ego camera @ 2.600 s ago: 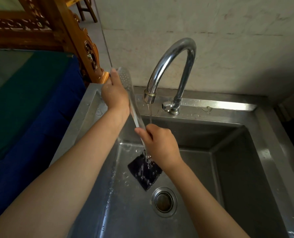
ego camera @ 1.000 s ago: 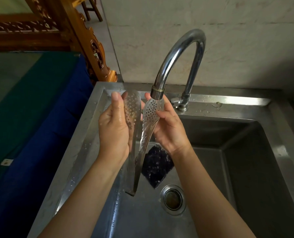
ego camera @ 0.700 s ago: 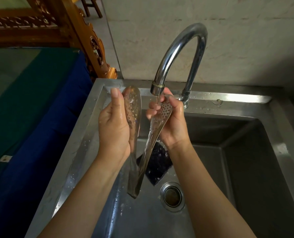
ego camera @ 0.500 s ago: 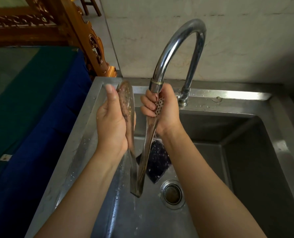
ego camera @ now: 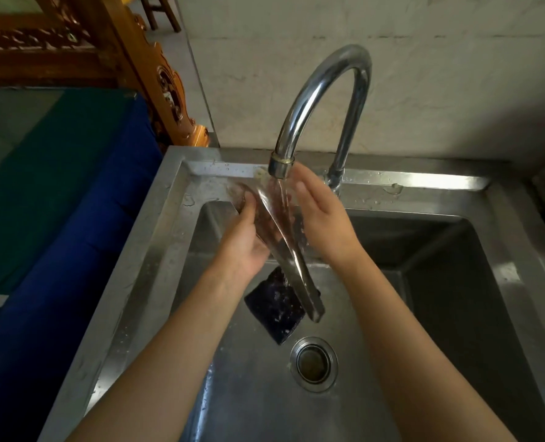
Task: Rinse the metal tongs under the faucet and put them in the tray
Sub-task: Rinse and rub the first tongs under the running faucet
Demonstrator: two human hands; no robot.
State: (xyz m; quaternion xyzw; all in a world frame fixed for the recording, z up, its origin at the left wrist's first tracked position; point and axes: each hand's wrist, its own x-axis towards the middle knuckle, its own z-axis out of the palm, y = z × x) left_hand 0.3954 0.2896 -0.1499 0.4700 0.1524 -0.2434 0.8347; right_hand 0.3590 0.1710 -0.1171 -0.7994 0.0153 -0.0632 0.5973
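Observation:
The metal tongs [ego camera: 293, 269] hang over the steel sink [ego camera: 169, 224], blurred by motion, with their perforated ends up under the faucet [ego camera: 322, 90] spout and their joined end pointing down to the right. Water runs from the spout onto them. My left hand [ego camera: 245, 244] grips the tongs from the left, fingers curled round one arm. My right hand [ego camera: 322, 218] lies against the other side with fingers straight. No tray is in view.
A dark sponge [ego camera: 276, 309] lies on the sink floor beside the drain [ego camera: 314, 363]. A blue and green cloth [ego camera: 57, 202] covers the surface to the left, with carved wooden furniture [ego camera: 156, 74] behind it. A pale wall stands behind the faucet.
The tongs' two ends have come together and tilted, their lower end swinging right. My right hand has let go of its arm and straightened its fingers. My left hand has dropped lower.

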